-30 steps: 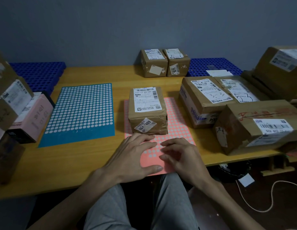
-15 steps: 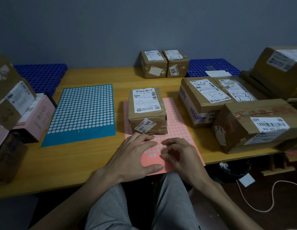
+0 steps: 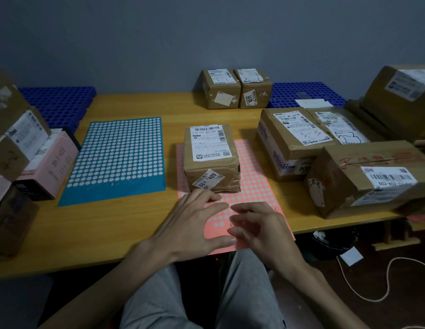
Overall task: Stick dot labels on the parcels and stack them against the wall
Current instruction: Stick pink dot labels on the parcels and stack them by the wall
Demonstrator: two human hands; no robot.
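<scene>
A small brown parcel [image 3: 211, 157] with a white shipping label stands on a pink sheet of dot labels [image 3: 256, 186] at the table's middle front. My left hand [image 3: 194, 224] lies flat on the sheet's near part, fingers straight, fingertips close to the parcel's front. My right hand [image 3: 261, 229] rests beside it on the sheet with fingers curled, fingertips at the dots; whether it pinches a dot is hidden. A blue sheet of dot labels [image 3: 116, 160] lies to the left. Two small parcels [image 3: 237, 89] stand against the wall.
Three larger brown parcels [image 3: 294, 143] crowd the table's right side, with another box [image 3: 401, 98] behind them. At the left edge lean a pink box [image 3: 50, 162] and brown parcels [image 3: 12, 129]. Blue perforated mats [image 3: 59, 103] lie along the wall. A cord [image 3: 372, 281] trails on the floor.
Both hands stay on the pink sheet; my right hand's fingers have shifted slightly over the dots. The view tilted a little.
</scene>
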